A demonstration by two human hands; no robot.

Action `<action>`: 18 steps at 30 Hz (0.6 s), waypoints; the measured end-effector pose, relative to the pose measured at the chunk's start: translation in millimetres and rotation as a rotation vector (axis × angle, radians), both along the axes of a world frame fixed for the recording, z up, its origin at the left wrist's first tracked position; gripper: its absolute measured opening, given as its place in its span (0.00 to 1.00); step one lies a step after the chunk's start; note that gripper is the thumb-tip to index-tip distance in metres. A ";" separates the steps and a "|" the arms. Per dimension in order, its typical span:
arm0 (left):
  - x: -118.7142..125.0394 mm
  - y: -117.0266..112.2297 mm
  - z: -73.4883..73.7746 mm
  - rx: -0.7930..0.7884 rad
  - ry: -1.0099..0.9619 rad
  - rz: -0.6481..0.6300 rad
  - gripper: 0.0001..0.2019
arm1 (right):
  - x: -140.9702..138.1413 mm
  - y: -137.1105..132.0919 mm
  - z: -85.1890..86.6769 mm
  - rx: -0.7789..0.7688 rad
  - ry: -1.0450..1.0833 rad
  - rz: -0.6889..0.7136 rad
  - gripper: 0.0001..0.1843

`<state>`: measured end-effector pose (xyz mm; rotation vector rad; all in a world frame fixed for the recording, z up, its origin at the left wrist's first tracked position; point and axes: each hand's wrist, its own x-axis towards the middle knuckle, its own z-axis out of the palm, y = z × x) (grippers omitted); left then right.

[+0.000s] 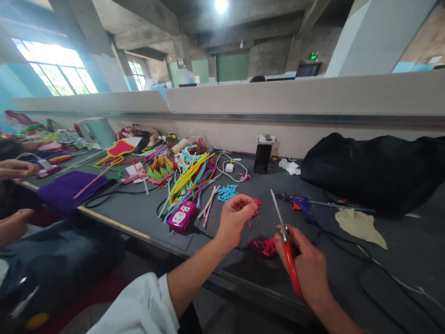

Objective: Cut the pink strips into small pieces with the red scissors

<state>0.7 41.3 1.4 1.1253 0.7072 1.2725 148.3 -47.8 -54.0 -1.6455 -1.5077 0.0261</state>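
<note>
My right hand (308, 264) is closed round red-handled scissors (285, 241), whose blades point up and away over the dark table (399, 241). My left hand (234, 218) is pinched, with its fingertips touching small red cut pieces (256, 204). A little heap of red cut scraps (266, 247) lies between the two hands. Light blue cut pieces (227, 192) lie just beyond my left hand.
A pink power strip (181, 215) and a bundle of coloured pipe cleaners (189, 178) lie to the left. A blue glue gun (299, 203), a black bag (375, 169) and a beige scrap (359, 226) are on the right. Another person's hands (14, 169) rest at far left beside purple felt (71, 189).
</note>
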 end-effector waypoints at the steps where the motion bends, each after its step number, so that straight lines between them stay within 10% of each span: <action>1: -0.7 5.8 -4.5 0.040 0.111 0.024 0.07 | 2.4 0.3 2.2 -0.004 0.019 -0.013 0.18; 6: -4.4 39.6 -33.4 0.398 0.864 0.151 0.05 | 10.8 0.0 12.5 0.035 0.066 -0.073 0.19; 18: -16.3 49.7 -33.1 0.617 1.164 -0.033 0.09 | 21.8 -9.3 20.3 0.064 0.007 -0.110 0.19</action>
